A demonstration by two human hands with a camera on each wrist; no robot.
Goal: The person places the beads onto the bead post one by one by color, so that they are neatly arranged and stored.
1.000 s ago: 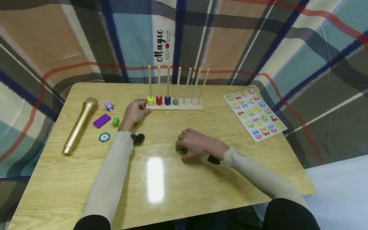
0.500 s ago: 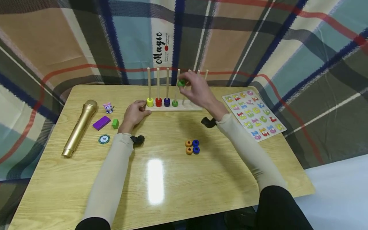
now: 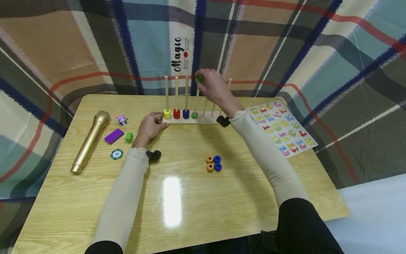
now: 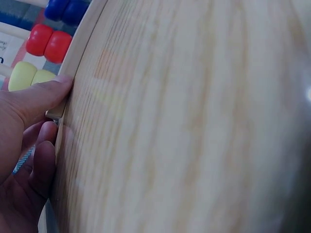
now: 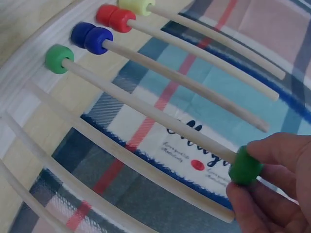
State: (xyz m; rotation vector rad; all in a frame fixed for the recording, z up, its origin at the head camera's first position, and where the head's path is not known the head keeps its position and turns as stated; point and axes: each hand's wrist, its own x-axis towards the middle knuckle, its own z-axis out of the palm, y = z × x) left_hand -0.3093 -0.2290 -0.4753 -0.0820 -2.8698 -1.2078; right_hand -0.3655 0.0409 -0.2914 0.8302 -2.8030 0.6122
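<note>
A wooden peg rack stands at the table's far middle, with yellow, red, blue and green beads low on its first pegs. My right hand pinches a green bead at the top of the fourth peg; in the right wrist view the green bead sits on that peg's tip. My left hand grips the rack's left end, thumb on the base by the yellow beads.
Two orange and two blue beads lie loose mid-table. At the left are a gold microphone, a purple block, a green cube, a small figure and a chip. A number puzzle board lies right.
My right hand picked up the green bead from the pile near the table's middle and carried it up to the top of the fourth peg. The left hand stayed on the rack.
</note>
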